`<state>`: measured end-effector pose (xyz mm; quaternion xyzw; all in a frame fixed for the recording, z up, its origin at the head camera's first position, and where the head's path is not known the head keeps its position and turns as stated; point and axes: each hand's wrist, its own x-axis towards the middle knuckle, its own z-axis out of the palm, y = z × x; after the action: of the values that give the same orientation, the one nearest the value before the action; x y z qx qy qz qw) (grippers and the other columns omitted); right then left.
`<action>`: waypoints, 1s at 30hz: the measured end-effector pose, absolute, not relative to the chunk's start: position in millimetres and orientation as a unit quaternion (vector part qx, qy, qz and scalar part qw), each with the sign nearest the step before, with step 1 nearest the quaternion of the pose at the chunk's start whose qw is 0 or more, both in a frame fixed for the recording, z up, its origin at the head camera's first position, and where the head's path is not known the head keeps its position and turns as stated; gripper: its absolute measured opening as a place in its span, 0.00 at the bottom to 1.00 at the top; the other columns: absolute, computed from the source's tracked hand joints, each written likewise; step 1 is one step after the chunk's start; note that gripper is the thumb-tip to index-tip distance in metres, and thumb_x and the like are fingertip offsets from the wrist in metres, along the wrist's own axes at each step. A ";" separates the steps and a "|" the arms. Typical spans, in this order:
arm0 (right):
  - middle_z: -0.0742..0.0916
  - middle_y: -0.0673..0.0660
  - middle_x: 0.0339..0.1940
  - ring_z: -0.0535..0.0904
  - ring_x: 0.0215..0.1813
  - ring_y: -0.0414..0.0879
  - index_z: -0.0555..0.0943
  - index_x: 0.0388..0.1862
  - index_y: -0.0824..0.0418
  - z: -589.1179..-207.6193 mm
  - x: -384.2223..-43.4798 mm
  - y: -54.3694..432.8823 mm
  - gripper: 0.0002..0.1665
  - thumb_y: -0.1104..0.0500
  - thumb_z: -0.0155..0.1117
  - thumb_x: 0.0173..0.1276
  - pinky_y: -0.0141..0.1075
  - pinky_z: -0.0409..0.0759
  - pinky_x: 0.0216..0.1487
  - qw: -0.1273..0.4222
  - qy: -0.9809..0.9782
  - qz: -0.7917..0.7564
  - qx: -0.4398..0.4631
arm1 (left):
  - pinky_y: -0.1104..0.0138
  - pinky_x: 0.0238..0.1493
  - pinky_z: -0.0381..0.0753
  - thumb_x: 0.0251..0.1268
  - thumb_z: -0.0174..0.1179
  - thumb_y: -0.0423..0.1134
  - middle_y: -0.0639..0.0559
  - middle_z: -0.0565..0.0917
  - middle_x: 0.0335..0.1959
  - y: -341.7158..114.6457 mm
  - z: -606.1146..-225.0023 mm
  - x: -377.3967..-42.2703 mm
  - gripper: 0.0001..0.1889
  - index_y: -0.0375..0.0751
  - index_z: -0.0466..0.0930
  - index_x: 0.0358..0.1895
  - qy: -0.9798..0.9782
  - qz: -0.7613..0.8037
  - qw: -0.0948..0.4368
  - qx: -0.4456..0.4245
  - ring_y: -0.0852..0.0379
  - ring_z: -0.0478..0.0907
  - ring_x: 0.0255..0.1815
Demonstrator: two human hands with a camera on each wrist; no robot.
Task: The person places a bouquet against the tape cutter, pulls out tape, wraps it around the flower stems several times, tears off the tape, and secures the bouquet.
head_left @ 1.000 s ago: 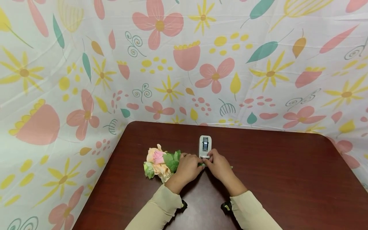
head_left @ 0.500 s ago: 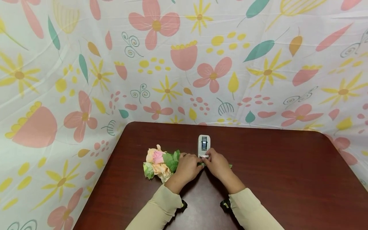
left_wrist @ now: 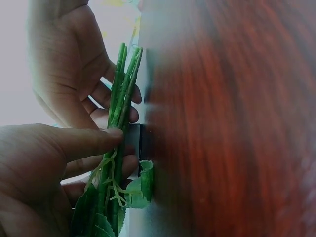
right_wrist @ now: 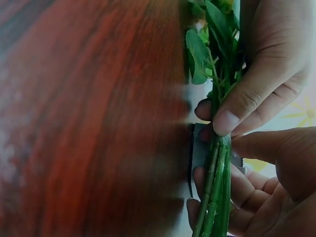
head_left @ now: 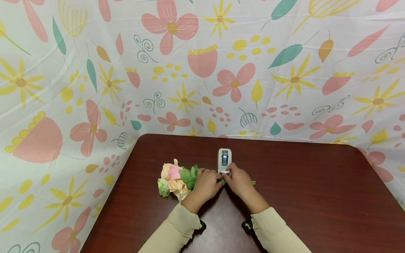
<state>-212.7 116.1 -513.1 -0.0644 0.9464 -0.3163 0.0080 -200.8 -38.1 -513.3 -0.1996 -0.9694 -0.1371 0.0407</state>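
A bouquet of artificial flowers (head_left: pixel 174 175) in peach, pink and pale green lies with its blooms to the left and stems to the right. My left hand (head_left: pixel 205 184) grips the green stems (left_wrist: pixel 123 89) just below the leaves, thumb pressed on top. My right hand (head_left: pixel 240 181) is close beside it, with fingers (right_wrist: pixel 242 190) curled behind the bare stem ends and its thumb at the bundle. Directly beyond the fingertips stands a white tape dispenser (head_left: pixel 224 158) with a clear roll; its front end is partly hidden by the hands. Something clear and shiny shows on the stems.
The dark reddish-brown table (head_left: pixel 316 193) extends to both sides and toward me. A flower-printed cloth (head_left: pixel 202 88) hangs along the back and left edges. Black wrist straps (head_left: pixel 248 226) show beneath the beige sleeves (head_left: pixel 278 230).
The head view has shifted very slightly. Both hands keep almost the same position on the stems, and the bouquet and tape dispenser stay where they were.
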 end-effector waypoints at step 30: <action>0.85 0.51 0.30 0.75 0.29 0.40 0.78 0.53 0.60 -514.6 -206.9 127.3 0.17 0.59 0.68 0.67 0.36 0.74 0.36 0.029 0.920 -0.384 -0.069 | 0.51 0.60 0.69 0.64 0.68 0.50 0.60 0.89 0.36 -36.3 -510.6 -198.7 0.05 0.59 0.91 0.37 -0.966 -0.153 0.002 -0.210 0.57 0.82 0.39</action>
<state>-206.9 127.3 -514.6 -0.0686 0.9204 -0.3839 0.0289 -198.7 -36.3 -510.6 -0.2103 -0.9655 -0.1532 0.0016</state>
